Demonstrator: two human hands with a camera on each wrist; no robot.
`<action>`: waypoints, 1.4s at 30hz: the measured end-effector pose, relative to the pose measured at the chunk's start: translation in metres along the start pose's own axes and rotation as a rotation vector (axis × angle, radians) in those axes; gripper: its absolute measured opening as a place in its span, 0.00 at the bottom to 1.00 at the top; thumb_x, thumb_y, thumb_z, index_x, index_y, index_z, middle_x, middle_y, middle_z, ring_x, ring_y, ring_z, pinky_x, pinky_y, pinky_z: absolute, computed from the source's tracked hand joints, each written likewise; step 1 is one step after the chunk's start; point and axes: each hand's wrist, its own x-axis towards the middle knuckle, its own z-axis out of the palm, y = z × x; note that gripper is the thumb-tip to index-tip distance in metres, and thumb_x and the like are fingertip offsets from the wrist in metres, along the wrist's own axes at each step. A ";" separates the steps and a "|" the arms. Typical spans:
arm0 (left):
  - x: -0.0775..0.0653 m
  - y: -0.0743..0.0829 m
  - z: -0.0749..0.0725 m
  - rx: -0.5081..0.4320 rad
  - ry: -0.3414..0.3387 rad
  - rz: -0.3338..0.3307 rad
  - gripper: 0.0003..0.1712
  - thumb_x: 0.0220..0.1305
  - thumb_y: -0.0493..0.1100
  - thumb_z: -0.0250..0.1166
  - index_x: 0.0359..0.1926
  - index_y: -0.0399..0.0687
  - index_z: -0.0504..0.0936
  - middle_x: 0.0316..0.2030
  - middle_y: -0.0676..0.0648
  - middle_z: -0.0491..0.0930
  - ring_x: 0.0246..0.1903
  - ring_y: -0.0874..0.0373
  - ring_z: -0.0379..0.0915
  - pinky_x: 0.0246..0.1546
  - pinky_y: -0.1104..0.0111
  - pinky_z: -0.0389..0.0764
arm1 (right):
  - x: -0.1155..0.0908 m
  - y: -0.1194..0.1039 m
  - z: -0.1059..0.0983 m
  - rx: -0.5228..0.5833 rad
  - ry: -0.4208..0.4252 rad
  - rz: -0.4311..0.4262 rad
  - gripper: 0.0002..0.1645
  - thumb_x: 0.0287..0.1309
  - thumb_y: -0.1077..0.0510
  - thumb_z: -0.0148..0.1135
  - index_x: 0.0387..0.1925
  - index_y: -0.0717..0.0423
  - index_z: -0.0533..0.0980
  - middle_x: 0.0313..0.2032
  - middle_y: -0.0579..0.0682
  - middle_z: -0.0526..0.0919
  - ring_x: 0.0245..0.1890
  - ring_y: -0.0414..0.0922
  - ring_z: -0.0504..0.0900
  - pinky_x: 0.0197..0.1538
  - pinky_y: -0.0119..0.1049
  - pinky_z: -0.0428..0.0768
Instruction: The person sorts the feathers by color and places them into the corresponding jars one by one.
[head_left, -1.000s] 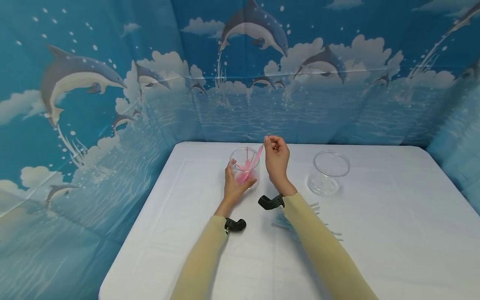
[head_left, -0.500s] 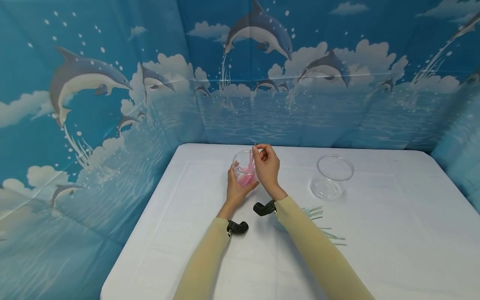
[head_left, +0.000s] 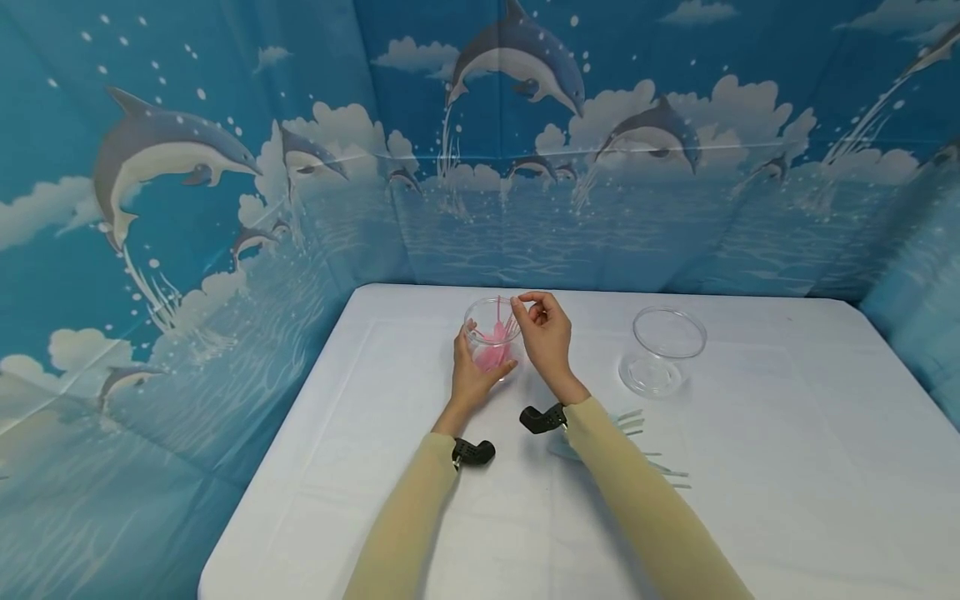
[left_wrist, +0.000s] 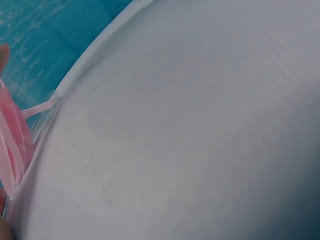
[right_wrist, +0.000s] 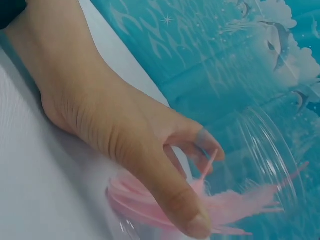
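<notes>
My left hand grips a clear plastic cup near the back edge of the table, fingers on its far left side and thumb across the front. Inside are several pink thin-stemmed pieces with wider ends, some stems reaching the rim; their exact kind cannot be told. The right wrist view shows the same pink pieces through the cup's clear wall. Beside the cup's right rim is my right hand, thumb and bent fingers apart around a gap. A pink tip lies close to its fingertips, and no piece appears pinched.
To the right stands a second clear cup with nothing visible in it. Several pale green thin-stemmed pieces lie on the white-covered table, partly behind my right forearm. A dolphin-print curtain hangs behind the table.
My right hand came left and down to the cup with a pink piece, let it go among the others, and has shifted slightly right. The left hand keeps its hold.
</notes>
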 end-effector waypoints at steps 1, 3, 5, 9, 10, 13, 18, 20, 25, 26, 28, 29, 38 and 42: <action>0.000 0.000 0.000 0.001 0.000 0.001 0.63 0.45 0.53 0.78 0.73 0.53 0.45 0.69 0.50 0.53 0.66 0.53 0.51 0.64 0.55 0.56 | 0.000 0.000 -0.003 -0.002 -0.003 -0.004 0.10 0.59 0.67 0.62 0.39 0.73 0.76 0.19 0.63 0.66 0.18 0.48 0.60 0.24 0.31 0.58; 0.000 0.000 0.000 0.003 0.003 0.005 0.63 0.44 0.53 0.78 0.73 0.52 0.45 0.69 0.49 0.54 0.66 0.53 0.52 0.63 0.54 0.56 | 0.001 0.000 -0.010 -0.008 -0.007 -0.019 0.10 0.60 0.67 0.61 0.39 0.73 0.76 0.19 0.62 0.66 0.18 0.48 0.60 0.24 0.31 0.58; 0.000 0.000 0.001 0.005 0.005 0.005 0.63 0.44 0.53 0.78 0.73 0.52 0.45 0.69 0.49 0.54 0.66 0.52 0.52 0.63 0.54 0.56 | 0.003 0.001 -0.017 -0.011 -0.009 -0.039 0.10 0.60 0.67 0.61 0.39 0.73 0.76 0.19 0.62 0.66 0.18 0.47 0.60 0.23 0.31 0.58; 0.000 -0.001 0.000 0.007 0.003 0.002 0.64 0.44 0.52 0.78 0.73 0.53 0.44 0.69 0.49 0.53 0.66 0.53 0.51 0.63 0.55 0.56 | 0.009 0.001 -0.036 -0.027 -0.003 -0.093 0.11 0.58 0.68 0.62 0.40 0.74 0.75 0.19 0.62 0.66 0.17 0.47 0.60 0.23 0.32 0.59; 0.000 -0.002 0.000 0.006 0.002 0.003 0.64 0.44 0.52 0.78 0.73 0.53 0.44 0.69 0.49 0.53 0.66 0.53 0.51 0.63 0.56 0.56 | 0.011 0.000 -0.042 -0.035 -0.001 -0.105 0.11 0.58 0.68 0.62 0.40 0.74 0.75 0.20 0.62 0.66 0.17 0.47 0.60 0.24 0.33 0.60; 0.000 -0.001 -0.001 -0.004 0.001 0.008 0.64 0.44 0.51 0.78 0.73 0.53 0.45 0.68 0.47 0.53 0.66 0.52 0.51 0.63 0.55 0.56 | 0.017 0.004 -0.060 -0.092 0.027 -0.129 0.12 0.56 0.67 0.64 0.40 0.72 0.76 0.21 0.61 0.68 0.18 0.46 0.61 0.25 0.34 0.61; -0.001 0.002 -0.003 -0.009 0.004 0.014 0.63 0.44 0.51 0.78 0.73 0.51 0.46 0.68 0.46 0.54 0.66 0.50 0.52 0.63 0.54 0.57 | 0.027 0.028 -0.099 -0.234 0.125 -0.165 0.16 0.53 0.61 0.70 0.41 0.66 0.78 0.24 0.59 0.70 0.22 0.43 0.66 0.28 0.33 0.64; -0.001 0.001 -0.003 -0.003 0.005 0.008 0.63 0.44 0.51 0.78 0.73 0.52 0.46 0.68 0.47 0.54 0.66 0.51 0.52 0.63 0.55 0.57 | 0.029 0.034 -0.116 -0.276 0.153 -0.188 0.18 0.52 0.61 0.70 0.42 0.66 0.77 0.26 0.59 0.71 0.25 0.44 0.67 0.31 0.34 0.64; -0.001 0.000 -0.005 -0.004 0.010 0.002 0.63 0.44 0.51 0.78 0.73 0.53 0.45 0.68 0.48 0.54 0.66 0.52 0.52 0.63 0.56 0.56 | 0.028 0.043 -0.156 -0.358 0.163 -0.216 0.25 0.49 0.60 0.72 0.48 0.65 0.75 0.37 0.62 0.71 0.36 0.48 0.67 0.40 0.40 0.61; -0.001 0.000 -0.005 -0.008 0.012 0.005 0.63 0.44 0.50 0.78 0.73 0.53 0.45 0.68 0.48 0.54 0.66 0.52 0.51 0.63 0.56 0.56 | 0.028 0.045 -0.164 -0.376 0.155 -0.219 0.27 0.49 0.59 0.72 0.50 0.65 0.74 0.39 0.62 0.70 0.39 0.49 0.67 0.42 0.41 0.60; -0.001 0.001 -0.006 -0.009 0.013 0.010 0.63 0.44 0.51 0.78 0.73 0.52 0.46 0.68 0.48 0.54 0.66 0.51 0.52 0.63 0.56 0.56 | 0.026 0.051 -0.178 -0.396 0.148 -0.211 0.32 0.47 0.58 0.74 0.53 0.64 0.72 0.44 0.63 0.70 0.44 0.50 0.66 0.46 0.42 0.60; -0.001 0.001 -0.006 -0.005 0.011 0.010 0.63 0.44 0.51 0.78 0.73 0.52 0.45 0.68 0.48 0.54 0.66 0.52 0.52 0.63 0.56 0.56 | 0.025 0.054 -0.184 -0.408 0.140 -0.201 0.35 0.46 0.58 0.74 0.55 0.64 0.71 0.47 0.63 0.69 0.46 0.51 0.65 0.48 0.43 0.60; -0.001 0.001 -0.004 -0.016 0.011 0.011 0.63 0.44 0.50 0.78 0.73 0.53 0.46 0.68 0.48 0.54 0.66 0.53 0.52 0.63 0.56 0.56 | 0.004 0.080 -0.215 -0.386 -0.027 0.082 0.57 0.44 0.55 0.76 0.71 0.55 0.52 0.66 0.57 0.54 0.65 0.53 0.53 0.64 0.57 0.52; -0.001 0.002 -0.001 -0.035 0.001 0.024 0.62 0.44 0.49 0.78 0.73 0.52 0.46 0.68 0.47 0.54 0.65 0.52 0.52 0.63 0.55 0.57 | -0.004 0.090 -0.222 -0.336 -0.093 0.168 0.64 0.44 0.57 0.76 0.73 0.49 0.43 0.69 0.58 0.51 0.68 0.55 0.51 0.65 0.58 0.50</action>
